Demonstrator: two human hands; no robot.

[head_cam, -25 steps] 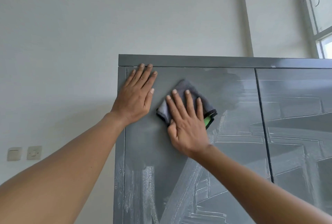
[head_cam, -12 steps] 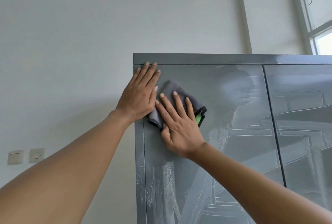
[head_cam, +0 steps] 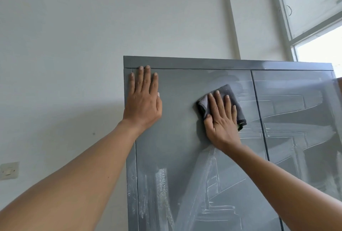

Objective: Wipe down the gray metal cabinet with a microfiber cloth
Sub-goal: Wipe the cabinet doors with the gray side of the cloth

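Right now the right hand (head_cam: 222, 119) lies flat with straight, spread fingers, pressing a folded gray cloth (head_cam: 224, 91) against the upper part of the cabinet's (head_cam: 185, 138) left door. The left hand (head_cam: 143, 101) is also flat and holds nothing, braced near the door's top left corner with its fingertips at the seam under the top strip.

Since the cloth is only pinned by the palm, not gripped, a lighter push or a fast sweep could probably let it slide out and drop. The folded pad may also smear the whitish streaks rather than lift them; these streaks cover the lower door and the right door (head_cam: 296, 119). Leaning hard on thin metal could flex the door.

Both doors are closed, so what the cabinet holds cannot be seen.
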